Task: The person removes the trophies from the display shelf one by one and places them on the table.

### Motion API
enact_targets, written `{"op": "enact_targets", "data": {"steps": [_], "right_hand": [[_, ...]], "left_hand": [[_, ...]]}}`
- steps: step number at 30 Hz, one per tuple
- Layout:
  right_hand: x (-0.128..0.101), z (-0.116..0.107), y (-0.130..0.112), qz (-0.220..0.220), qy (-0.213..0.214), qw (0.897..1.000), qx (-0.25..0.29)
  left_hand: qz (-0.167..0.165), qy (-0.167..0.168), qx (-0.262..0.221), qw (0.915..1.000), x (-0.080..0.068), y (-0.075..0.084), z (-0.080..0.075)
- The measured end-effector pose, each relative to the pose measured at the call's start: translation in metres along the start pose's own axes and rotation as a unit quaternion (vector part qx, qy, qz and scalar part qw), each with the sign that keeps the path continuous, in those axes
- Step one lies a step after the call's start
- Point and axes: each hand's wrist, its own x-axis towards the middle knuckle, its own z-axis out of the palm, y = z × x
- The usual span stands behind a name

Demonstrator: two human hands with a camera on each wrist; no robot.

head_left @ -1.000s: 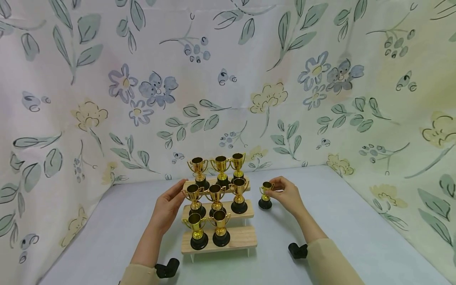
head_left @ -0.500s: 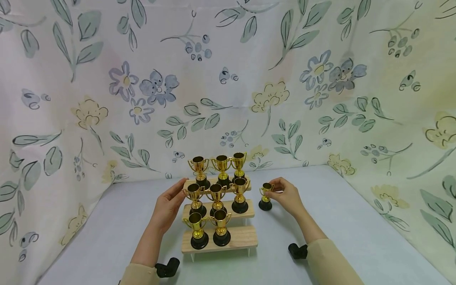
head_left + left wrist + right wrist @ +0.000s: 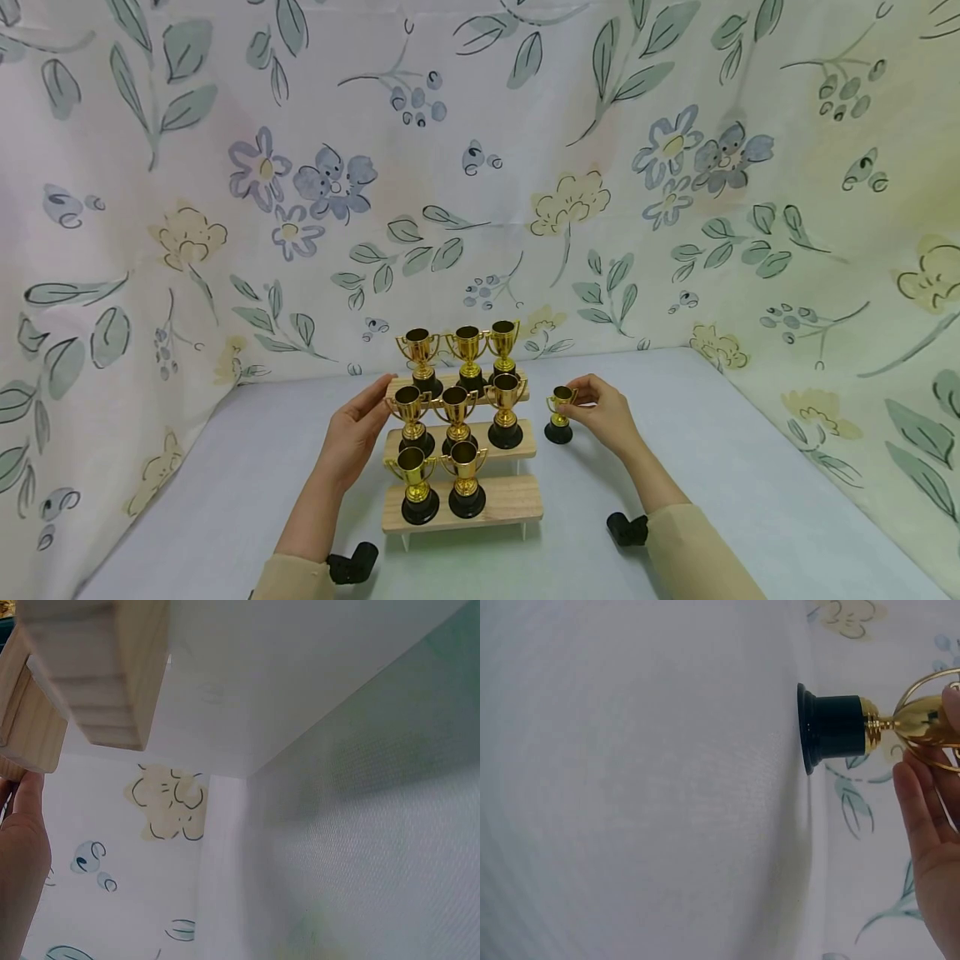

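A three-step wooden stand (image 3: 502,498) holds several small gold trophies on black bases. One more gold trophy (image 3: 559,414) stands on the table just right of the stand; my right hand (image 3: 603,410) pinches its cup, seen in the right wrist view as the trophy (image 3: 855,726) with my fingers (image 3: 922,825) beside it. My left hand (image 3: 352,433) rests with straight fingers against the stand's left side, at the upper steps. In the left wrist view the stand's wooden end (image 3: 90,682) is close above my hand (image 3: 22,855).
A grey-white cloth covers the table (image 3: 750,467). Floral fabric walls (image 3: 480,167) close in the back and both sides. The right end of the stand's lowest step (image 3: 513,492) is bare.
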Motion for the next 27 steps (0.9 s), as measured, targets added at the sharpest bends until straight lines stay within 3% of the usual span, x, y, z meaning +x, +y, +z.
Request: {"op": "enact_targets", "data": {"steps": [27], "right_hand": [[-0.0013,-0.0005,0.0000,-0.001,-0.004,1.000,0.006]], "left_hand": [[-0.001,0.003,-0.009,1.0000,-0.0001,-0.0011,0.0010]]}}
